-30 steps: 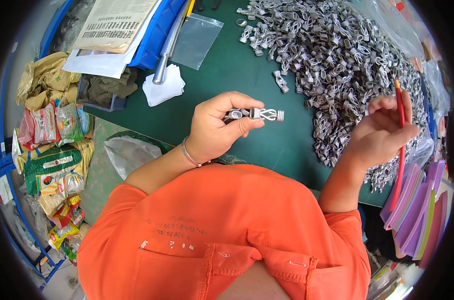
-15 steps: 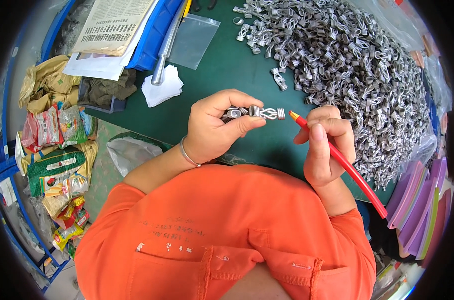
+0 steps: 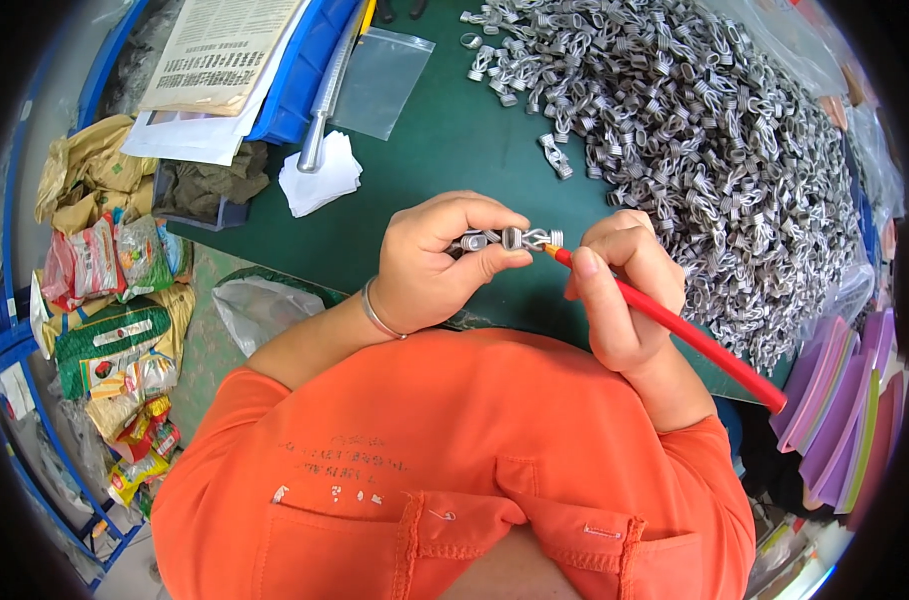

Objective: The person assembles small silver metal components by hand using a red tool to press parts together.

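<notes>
My left hand (image 3: 445, 243) pinches a small silver metal fitting (image 3: 533, 238) between thumb and forefinger, its ribbed end pointing right. More of the same fittings (image 3: 472, 241) show tucked inside that palm. In my right hand (image 3: 630, 285) is a long red pencil (image 3: 700, 346), held like a pen and slanting down to the right. Its tip meets or nearly touches the fitting near the ribbed end; exact contact cannot be made out. One loose fitting (image 3: 555, 156) lies on the green table (image 3: 445, 150) beyond my hands.
A large heap of metal fittings (image 3: 705, 130) covers the table's right side. At the back left are a blue tray (image 3: 300, 75), printed papers (image 3: 210, 55), a clear plastic bag (image 3: 383, 85) and white paper slips (image 3: 320, 177). Purple foam sheets (image 3: 835, 415) stand at the right.
My right hand has moved left, bringing the pencil tip from beside the fitting up to its ribbed end. My left hand keeps its pinch, and the fitting appears slightly turned.
</notes>
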### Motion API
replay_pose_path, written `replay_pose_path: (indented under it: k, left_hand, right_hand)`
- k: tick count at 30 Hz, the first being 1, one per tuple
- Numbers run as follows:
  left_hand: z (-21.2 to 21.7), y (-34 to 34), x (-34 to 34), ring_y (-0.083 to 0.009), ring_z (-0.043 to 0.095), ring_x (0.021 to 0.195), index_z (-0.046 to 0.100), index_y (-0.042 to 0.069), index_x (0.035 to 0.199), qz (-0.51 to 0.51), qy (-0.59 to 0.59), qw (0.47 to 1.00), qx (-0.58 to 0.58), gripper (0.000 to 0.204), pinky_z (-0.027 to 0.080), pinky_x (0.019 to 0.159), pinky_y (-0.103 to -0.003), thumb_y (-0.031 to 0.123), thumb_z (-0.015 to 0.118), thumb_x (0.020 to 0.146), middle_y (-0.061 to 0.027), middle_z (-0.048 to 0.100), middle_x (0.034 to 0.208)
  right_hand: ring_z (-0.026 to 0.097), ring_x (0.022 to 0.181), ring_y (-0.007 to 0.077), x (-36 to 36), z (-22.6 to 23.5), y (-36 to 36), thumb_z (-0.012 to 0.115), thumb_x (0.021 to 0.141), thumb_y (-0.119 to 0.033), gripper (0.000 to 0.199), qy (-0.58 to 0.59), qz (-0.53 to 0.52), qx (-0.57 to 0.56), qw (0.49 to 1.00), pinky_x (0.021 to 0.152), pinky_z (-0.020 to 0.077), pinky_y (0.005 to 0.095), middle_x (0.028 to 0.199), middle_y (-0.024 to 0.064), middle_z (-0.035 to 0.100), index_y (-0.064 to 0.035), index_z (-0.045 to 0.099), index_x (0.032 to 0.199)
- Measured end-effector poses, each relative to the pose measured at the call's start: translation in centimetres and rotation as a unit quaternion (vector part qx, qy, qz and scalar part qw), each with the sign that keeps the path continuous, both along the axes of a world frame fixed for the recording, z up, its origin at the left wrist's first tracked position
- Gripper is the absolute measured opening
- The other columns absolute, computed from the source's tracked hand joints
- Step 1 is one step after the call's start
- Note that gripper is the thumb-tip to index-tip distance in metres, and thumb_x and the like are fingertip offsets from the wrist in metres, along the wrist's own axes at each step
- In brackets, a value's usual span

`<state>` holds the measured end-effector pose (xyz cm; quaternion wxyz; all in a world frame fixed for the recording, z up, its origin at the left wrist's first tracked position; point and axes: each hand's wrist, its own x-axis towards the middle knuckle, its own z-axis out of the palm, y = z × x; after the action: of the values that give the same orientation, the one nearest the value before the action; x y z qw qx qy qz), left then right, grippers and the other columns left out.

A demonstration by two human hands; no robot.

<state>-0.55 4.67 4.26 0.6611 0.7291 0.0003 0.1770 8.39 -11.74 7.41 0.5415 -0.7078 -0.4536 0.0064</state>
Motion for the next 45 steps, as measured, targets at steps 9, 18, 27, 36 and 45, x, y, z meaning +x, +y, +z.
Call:
replay_pose_path:
  k: [9, 18, 27, 36, 45]
  left_hand:
    - [0.1, 0.4, 0.7, -0.0083, 0.054, 0.063, 0.059, -0.003, 0.09, -0.008, -0.077, 0.996, 0.055, 0.02, 0.042, 0.052, -0.019, -0.002, 0.067, 0.072, -0.011, 0.06, 0.087]
    - [0.2, 0.5, 0.2, -0.008, 0.054, 0.065, 0.06, -0.002, 0.091, -0.003, -0.007, 1.0, 0.018, 0.022, 0.042, 0.054, -0.02, -0.003, 0.068, 0.07, -0.0081, 0.059, 0.087]
    - [0.1, 0.8, 1.9, -0.0168, 0.058, 0.074, 0.061, 0.001, 0.082, 0.004, -0.087, 0.991, 0.098, 0.015, 0.045, 0.063, -0.024, -0.004, 0.067, 0.069, -0.0096, 0.06, 0.083]
    - [-2.8, 0.5, 5.1, -0.0013, 0.044, 0.054, 0.059, 0.002, 0.09, 0.037, 0.025, 0.995, -0.088, 0.012, 0.034, 0.047, -0.015, 0.001, 0.061, 0.079, 0.0036, 0.053, 0.069]
    - [-2.4, 0.8, 4.6, 0.0002, 0.039, 0.049, 0.059, 0.002, 0.086, 0.059, 0.084, 0.973, -0.208, 0.007, 0.031, 0.044, -0.016, 0.004, 0.061, 0.08, 0.0059, 0.049, 0.061]
  right_hand:
    - [0.057, 0.064, 0.009, -0.1, 0.4, 0.5, 0.052, 0.087, -0.008, 0.01, 0.34, -0.038, -0.02, 0.939, 0.056, 0.0446, 0.0199, 0.075, 0.0066, 0.059, -0.0009, 0.055, 0.092]
    - [0.057, 0.077, 0.0148, -0.2, -2.4, 0.6, 0.063, 0.073, 0.009, 0.022, 0.175, 0.003, 0.113, 0.978, 0.068, 0.0473, 0.0245, 0.089, 0.0148, 0.06, -0.0018, 0.048, 0.084]
    - [0.058, 0.067, 0.0121, -0.3, -1.2, 0.6, 0.056, 0.081, 0.002, 0.014, 0.366, 0.004, 0.111, 0.924, 0.055, 0.047, 0.0207, 0.088, 0.0134, 0.059, -0.0025, 0.045, 0.088]
    - [0.06, 0.068, 0.0218, 7.6, 5.3, -1.8, 0.065, 0.067, 0.007, 0.021, -0.247, -0.186, 0.052, 0.95, 0.062, 0.047, 0.028, 0.084, 0.014, 0.063, -0.005, 0.048, 0.072]
    - [0.05, 0.064, 0.0061, 21.0, 8.5, -5.6, 0.065, 0.075, 0.0, 0.016, -0.267, -0.343, 0.075, 0.898, 0.06, 0.0428, 0.0186, 0.081, 0.0052, 0.062, -0.0011, 0.049, 0.077]
